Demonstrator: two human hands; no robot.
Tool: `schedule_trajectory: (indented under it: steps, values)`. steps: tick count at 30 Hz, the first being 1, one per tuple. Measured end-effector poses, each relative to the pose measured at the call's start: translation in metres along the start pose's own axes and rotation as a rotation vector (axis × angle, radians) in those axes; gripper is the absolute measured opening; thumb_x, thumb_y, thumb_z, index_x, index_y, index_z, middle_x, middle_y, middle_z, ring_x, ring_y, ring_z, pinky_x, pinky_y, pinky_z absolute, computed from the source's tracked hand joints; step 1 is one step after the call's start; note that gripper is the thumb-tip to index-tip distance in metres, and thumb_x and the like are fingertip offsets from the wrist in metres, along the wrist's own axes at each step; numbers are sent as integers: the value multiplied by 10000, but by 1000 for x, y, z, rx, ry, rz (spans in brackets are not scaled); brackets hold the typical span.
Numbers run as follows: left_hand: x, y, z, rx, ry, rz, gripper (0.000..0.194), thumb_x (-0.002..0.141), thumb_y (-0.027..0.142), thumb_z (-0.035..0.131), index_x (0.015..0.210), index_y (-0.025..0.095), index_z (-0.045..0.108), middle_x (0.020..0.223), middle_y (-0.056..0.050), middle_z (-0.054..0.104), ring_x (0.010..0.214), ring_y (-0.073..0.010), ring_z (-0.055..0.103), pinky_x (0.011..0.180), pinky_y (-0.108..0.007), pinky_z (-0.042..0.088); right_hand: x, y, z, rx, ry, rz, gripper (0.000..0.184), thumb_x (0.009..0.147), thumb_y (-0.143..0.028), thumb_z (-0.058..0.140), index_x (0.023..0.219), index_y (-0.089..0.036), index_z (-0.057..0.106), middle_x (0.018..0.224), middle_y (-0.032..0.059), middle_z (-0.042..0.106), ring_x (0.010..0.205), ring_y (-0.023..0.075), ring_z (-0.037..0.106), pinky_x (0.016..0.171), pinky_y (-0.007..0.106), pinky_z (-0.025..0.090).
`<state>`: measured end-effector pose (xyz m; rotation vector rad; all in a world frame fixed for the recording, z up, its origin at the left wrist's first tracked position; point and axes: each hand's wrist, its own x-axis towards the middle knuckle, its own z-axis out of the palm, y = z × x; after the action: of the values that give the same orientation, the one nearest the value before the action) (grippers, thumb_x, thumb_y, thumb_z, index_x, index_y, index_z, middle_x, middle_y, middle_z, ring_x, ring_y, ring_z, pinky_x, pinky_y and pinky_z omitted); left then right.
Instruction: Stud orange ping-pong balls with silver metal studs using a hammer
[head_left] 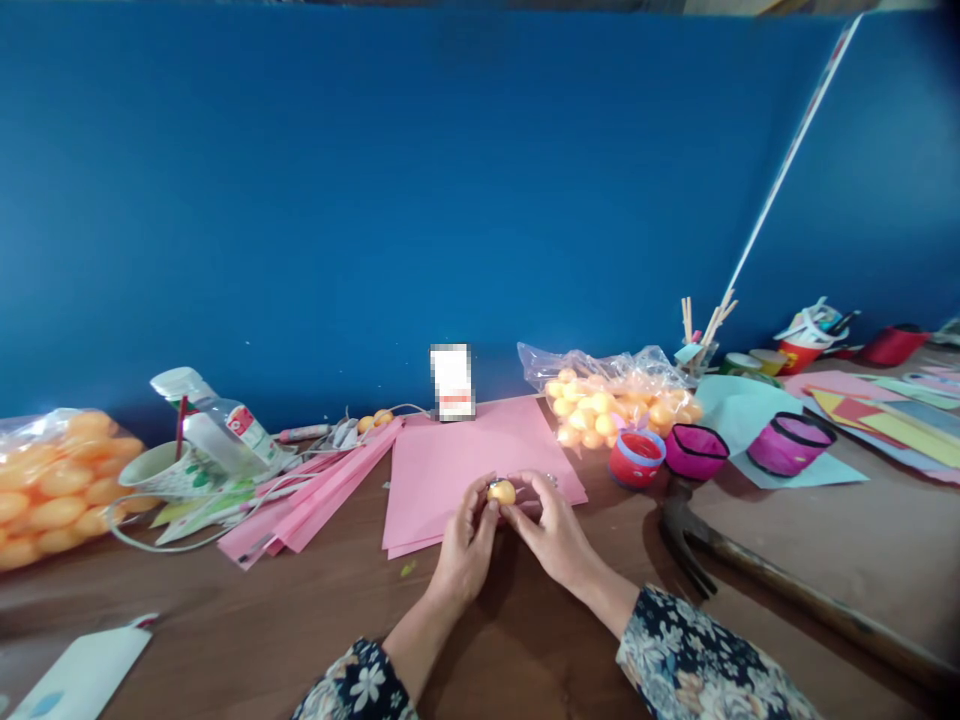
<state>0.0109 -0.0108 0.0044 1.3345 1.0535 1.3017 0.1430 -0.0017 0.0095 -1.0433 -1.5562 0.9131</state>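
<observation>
My left hand and my right hand meet over the near edge of a stack of pink paper sheets. Between their fingertips they pinch a small orange ball. Both hands are closed around it, thumbs and forefingers touching it from either side. Floral sleeves cover both forearms. A clear bag of orange balls lies just beyond my right hand.
Small red and magenta paper cups stand right of the pink sheets, and a hammer lies on the brown table. Pink paper strips, a plastic bottle and another bag of balls sit left. Coloured papers lie at far right.
</observation>
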Motion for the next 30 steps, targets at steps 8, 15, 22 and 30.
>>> schedule_trajectory:
  steps: [8, 15, 22, 30]
  values:
    - [4, -2, -4, 227, 106, 73, 337, 831, 360, 442, 1078, 175, 577, 1119, -83, 610, 1086, -210, 521, 976, -369, 352, 0, -2, 0, -29, -10, -56, 221, 800, -209, 526, 1021, -205, 514, 1010, 62, 579, 911, 180, 585, 774, 316, 523]
    - [4, 3, -4, 244, 135, 29, 345, 821, 363, 455, 1055, 161, 607, 1099, -92, 630, 1059, -217, 546, 955, -374, 378, -1, 0, 0, -55, -21, -88, 250, 789, -150, 519, 1029, -216, 503, 1019, 52, 555, 920, 168, 571, 774, 299, 523]
    - [4, 3, -3, 260, 152, 67, 330, 814, 352, 470, 1046, 168, 617, 1093, -84, 638, 1066, -219, 546, 963, -375, 377, -1, 0, 0, -47, -37, -87, 254, 785, -141, 518, 1029, -215, 505, 1011, 46, 550, 905, 161, 573, 765, 289, 522]
    - [4, 2, -3, 261, 146, 73, 329, 827, 355, 444, 1021, 165, 629, 1068, -82, 647, 1049, -212, 553, 969, -373, 368, -1, -1, 2, -31, -28, -87, 235, 781, -173, 533, 1012, -212, 512, 1003, 48, 558, 901, 166, 575, 753, 290, 528]
